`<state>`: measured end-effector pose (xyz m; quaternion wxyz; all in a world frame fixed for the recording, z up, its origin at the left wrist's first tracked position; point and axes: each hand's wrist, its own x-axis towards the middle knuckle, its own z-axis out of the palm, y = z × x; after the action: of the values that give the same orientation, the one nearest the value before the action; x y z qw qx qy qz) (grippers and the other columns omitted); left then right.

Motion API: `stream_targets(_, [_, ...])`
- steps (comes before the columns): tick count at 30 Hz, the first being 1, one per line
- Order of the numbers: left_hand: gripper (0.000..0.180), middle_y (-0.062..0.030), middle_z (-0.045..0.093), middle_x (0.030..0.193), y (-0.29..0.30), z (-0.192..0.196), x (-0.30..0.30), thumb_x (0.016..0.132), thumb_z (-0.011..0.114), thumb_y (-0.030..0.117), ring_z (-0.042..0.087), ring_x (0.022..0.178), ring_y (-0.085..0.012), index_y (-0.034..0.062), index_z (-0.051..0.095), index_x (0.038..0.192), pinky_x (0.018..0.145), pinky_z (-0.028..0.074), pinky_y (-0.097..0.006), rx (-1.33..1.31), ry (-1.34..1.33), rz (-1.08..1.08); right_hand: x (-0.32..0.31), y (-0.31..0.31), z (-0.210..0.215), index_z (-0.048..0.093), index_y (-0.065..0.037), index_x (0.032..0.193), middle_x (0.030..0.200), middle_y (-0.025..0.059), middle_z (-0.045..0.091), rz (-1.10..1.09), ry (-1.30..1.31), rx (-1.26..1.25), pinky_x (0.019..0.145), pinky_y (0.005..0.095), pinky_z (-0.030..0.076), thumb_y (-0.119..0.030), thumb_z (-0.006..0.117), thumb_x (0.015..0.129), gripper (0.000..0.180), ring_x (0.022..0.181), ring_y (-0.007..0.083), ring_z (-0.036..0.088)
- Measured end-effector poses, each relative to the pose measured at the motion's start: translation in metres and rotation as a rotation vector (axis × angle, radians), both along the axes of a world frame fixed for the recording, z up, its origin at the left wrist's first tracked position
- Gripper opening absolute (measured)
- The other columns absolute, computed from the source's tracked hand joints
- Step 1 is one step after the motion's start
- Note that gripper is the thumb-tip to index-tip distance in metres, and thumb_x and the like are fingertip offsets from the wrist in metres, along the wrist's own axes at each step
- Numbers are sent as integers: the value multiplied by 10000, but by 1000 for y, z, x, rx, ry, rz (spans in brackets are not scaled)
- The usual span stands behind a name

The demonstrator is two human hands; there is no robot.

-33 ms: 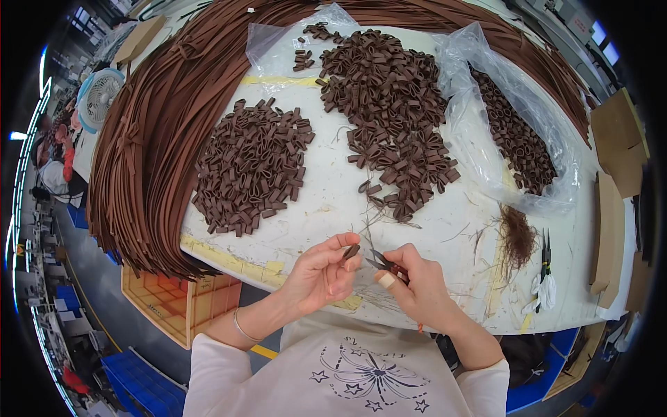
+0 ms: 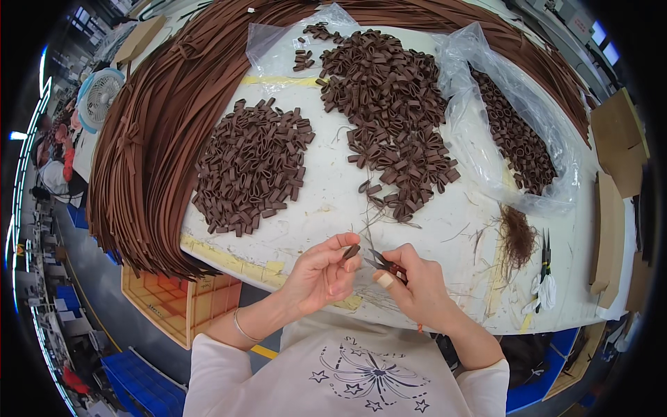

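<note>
My left hand [image 2: 321, 273] pinches a small brown strap loop [image 2: 352, 251] between thumb and fingertips, above the near edge of the white table [image 2: 326, 187]. In my right hand [image 2: 419, 285] is a pair of thread snips [image 2: 379, 262] with dark blades and a reddish handle. The blades point left toward the loop and look slightly apart; I cannot tell whether they touch any thread. A bandage wraps my right thumb. Ahead lie a left heap of brown loops [image 2: 253, 167] and a larger middle heap [image 2: 389, 104], with loose threads [image 2: 375, 215] at its near end.
Long brown straps [image 2: 153, 153] curve around the left and far sides. On the right, a clear plastic bag [image 2: 472, 139] holds more loops. Near it lie a tangle of brown thread [image 2: 517, 240] and another black-bladed tool [image 2: 546, 257]. An orange crate [image 2: 167, 306] stands below the table's left edge.
</note>
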<state>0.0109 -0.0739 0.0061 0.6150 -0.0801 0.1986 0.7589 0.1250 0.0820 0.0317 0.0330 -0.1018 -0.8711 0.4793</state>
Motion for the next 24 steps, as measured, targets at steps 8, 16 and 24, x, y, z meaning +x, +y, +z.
stream_targets(8, [92, -45, 494, 583, -8, 10, -48, 854, 462, 123, 446, 422, -140, 49, 467, 908, 387, 342, -263, -617, 1260, 208, 6, 4, -5, 445, -28, 897, 640, 104, 583, 44, -51, 287, 450, 345, 421, -217, 563, 797, 244, 512, 263, 567])
stream_targets(16, [100, -133, 575, 679, 31, 19, -91, 754, 565, 100, 565, 613, -268, 12, 575, 800, 554, 435, -327, -664, 2322, -1, -20, -10, -6, 442, -12, 1047, 661, 106, 568, 156, -5, 539, 434, 353, 438, -219, 553, 787, 350, 498, 245, 574])
stream_targets(24, [149, -123, 594, 756, 71, -14, -82, 756, 561, 118, 580, 666, -256, 0, 530, 842, 586, 447, -338, -575, 2420, -112, -6, 15, -15, 431, -32, 1138, 637, 96, 569, 106, -118, 719, 435, 347, 445, -246, 558, 778, 437, 493, 241, 574])
